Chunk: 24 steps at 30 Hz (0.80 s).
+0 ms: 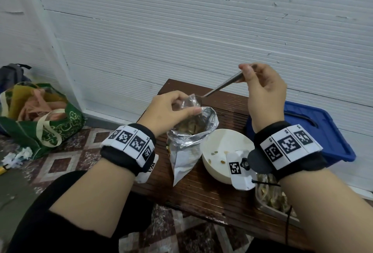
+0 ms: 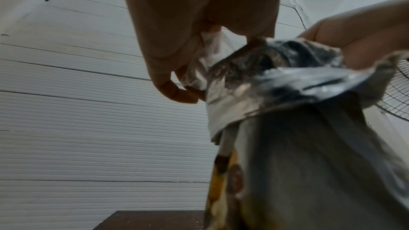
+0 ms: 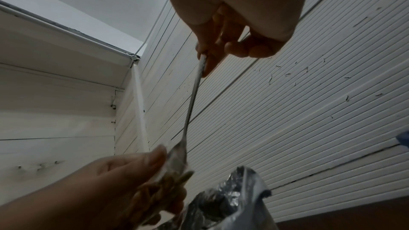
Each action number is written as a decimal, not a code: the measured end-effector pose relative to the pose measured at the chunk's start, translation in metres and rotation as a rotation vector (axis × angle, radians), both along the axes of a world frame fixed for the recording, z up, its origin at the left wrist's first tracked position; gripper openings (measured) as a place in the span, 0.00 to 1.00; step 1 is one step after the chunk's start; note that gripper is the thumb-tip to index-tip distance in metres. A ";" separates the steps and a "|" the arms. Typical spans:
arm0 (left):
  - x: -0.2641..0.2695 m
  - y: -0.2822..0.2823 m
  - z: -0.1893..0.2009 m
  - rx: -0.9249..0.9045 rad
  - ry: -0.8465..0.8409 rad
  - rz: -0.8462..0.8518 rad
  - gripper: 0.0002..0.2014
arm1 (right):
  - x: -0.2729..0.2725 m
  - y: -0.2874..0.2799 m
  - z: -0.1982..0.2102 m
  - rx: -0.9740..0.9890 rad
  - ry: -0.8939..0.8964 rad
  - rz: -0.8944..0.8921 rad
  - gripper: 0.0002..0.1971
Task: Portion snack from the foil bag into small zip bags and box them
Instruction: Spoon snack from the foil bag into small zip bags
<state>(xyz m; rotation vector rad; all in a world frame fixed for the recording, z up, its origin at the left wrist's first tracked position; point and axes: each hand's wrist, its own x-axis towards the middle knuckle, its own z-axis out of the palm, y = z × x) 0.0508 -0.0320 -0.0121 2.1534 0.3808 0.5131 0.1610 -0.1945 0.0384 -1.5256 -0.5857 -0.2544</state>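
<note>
My left hand (image 1: pixel 171 109) pinches a small clear zip bag (image 1: pixel 188 102) and holds its mouth up above the open foil bag (image 1: pixel 191 133). Brown snack pieces fill the zip bag (image 3: pixel 163 184) below the fingers. My right hand (image 1: pixel 262 89) grips the handle of a metal spoon (image 1: pixel 220 87), whose bowl is tipped into the zip bag's mouth (image 3: pixel 177 153). The foil bag (image 2: pixel 276 80) stands on the dark wooden table (image 1: pixel 212 196), its silver top folded outward. In the left wrist view the zip bag (image 2: pixel 205 55) shows between my curled fingers.
A white bowl (image 1: pixel 224 145) with a few snack bits sits right of the foil bag. A clear box (image 1: pixel 272 198) with filled bags lies at the table's right end. A blue lid (image 1: pixel 314 129) lies behind it. A green shopping bag (image 1: pixel 40 119) stands on the floor at left.
</note>
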 end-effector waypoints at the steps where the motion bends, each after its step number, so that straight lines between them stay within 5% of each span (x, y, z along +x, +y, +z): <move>1: -0.001 0.001 0.001 0.004 0.002 0.004 0.18 | 0.001 -0.002 0.001 0.021 -0.005 -0.028 0.04; 10: -0.008 0.014 0.004 -0.013 -0.008 -0.012 0.20 | 0.012 -0.009 -0.015 -0.034 0.039 -0.237 0.06; 24: -0.006 0.015 -0.001 -0.038 -0.002 -0.048 0.19 | -0.015 0.012 -0.066 -0.764 -0.348 0.145 0.08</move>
